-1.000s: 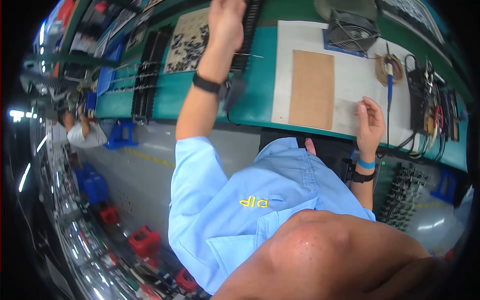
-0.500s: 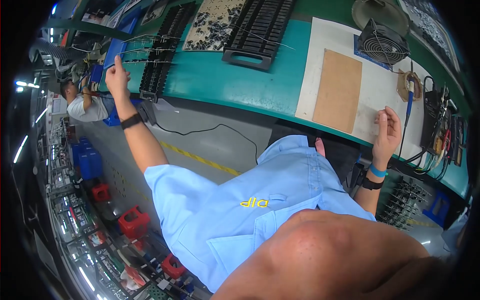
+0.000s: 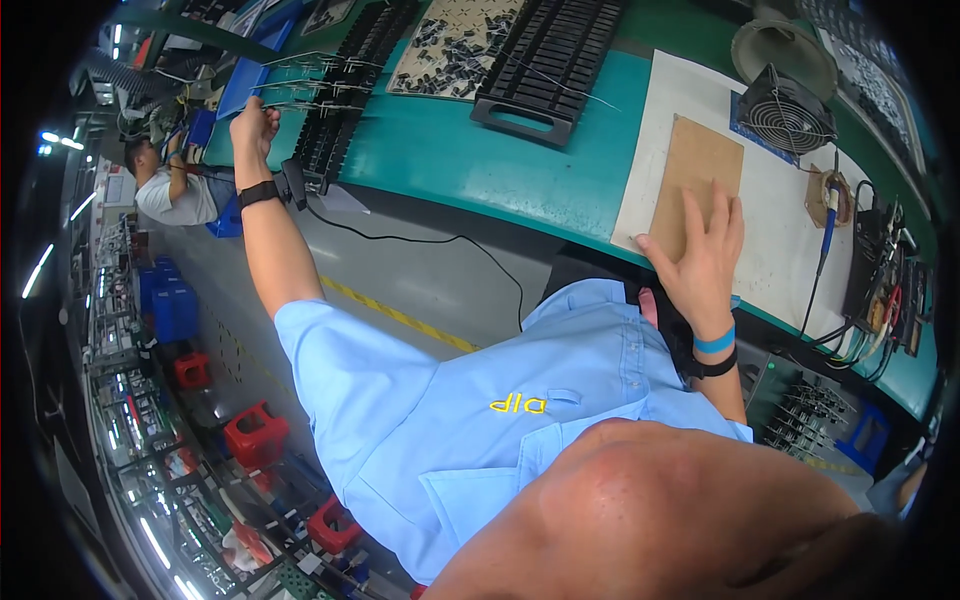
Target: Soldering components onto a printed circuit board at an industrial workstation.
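At the far left of the bench, my left hand is closed, fingers curled in beside the outer ends of thin circuit boards. These boards stick out of a black slotted rack. Whether the fingers pinch a board's end is too small to tell. My right hand is open, its fingers spread over the lower part of a flat brown board. That board lies on a white sheet; I cannot tell if the palm touches it.
A tray of small black components and a black slotted tray stand along the green bench. A fan, a blue-handled soldering iron and cables are at the right. A co-worker sits far left.
My right hand has moved left from the white sheet to the brown board and spread its fingers. My left hand's fingers have curled in by the board ends. The view has shifted slightly.
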`<state>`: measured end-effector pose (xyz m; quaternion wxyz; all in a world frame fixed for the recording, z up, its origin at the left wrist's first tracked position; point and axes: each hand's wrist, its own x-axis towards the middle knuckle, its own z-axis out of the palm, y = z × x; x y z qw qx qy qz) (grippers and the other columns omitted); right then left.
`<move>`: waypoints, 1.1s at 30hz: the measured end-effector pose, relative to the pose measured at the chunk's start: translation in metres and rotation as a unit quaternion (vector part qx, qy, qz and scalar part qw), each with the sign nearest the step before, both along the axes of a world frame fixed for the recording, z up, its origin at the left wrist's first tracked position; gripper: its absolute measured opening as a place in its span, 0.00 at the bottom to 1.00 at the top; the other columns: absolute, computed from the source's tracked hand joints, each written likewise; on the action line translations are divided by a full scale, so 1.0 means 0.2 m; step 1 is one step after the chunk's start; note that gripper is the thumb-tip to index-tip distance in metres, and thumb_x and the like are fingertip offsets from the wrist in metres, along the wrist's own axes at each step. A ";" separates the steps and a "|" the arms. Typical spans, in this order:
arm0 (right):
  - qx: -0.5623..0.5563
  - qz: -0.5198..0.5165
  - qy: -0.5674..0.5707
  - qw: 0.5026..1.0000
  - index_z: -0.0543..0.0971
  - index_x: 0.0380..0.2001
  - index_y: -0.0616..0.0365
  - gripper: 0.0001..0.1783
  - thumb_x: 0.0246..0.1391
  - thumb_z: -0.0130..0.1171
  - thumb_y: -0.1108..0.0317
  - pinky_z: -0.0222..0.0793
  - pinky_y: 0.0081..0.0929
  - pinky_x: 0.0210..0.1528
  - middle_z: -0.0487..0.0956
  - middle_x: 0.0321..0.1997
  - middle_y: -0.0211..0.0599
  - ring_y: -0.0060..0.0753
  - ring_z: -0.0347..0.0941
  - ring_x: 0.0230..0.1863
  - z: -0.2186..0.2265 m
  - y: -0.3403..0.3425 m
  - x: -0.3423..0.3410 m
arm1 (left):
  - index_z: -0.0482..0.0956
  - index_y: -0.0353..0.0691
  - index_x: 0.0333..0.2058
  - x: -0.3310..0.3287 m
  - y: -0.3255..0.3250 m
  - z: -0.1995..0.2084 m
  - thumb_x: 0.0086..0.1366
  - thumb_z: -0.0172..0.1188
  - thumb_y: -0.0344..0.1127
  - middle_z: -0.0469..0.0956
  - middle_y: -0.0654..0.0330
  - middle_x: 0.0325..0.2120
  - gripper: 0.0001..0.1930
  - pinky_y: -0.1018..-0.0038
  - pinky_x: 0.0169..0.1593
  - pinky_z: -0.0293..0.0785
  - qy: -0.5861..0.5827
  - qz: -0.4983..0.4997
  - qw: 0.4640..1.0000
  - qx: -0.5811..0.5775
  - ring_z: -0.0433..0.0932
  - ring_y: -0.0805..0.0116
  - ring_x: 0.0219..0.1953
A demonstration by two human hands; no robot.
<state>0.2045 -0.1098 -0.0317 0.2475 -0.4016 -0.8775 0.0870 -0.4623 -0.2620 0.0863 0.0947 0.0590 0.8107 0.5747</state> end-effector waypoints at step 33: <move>0.026 -0.028 0.168 0.985 0.82 0.52 0.61 0.29 0.44 0.71 0.65 0.62 0.51 0.70 0.73 0.67 0.52 0.59 0.66 0.68 0.31 -0.07 0.36 | 0.67 0.43 0.38 2.12 0.37 -0.59 0.79 0.50 0.31 0.73 0.69 0.32 0.06 0.82 0.33 0.64 -0.135 -0.448 0.791 0.394 0.65 0.86 0.31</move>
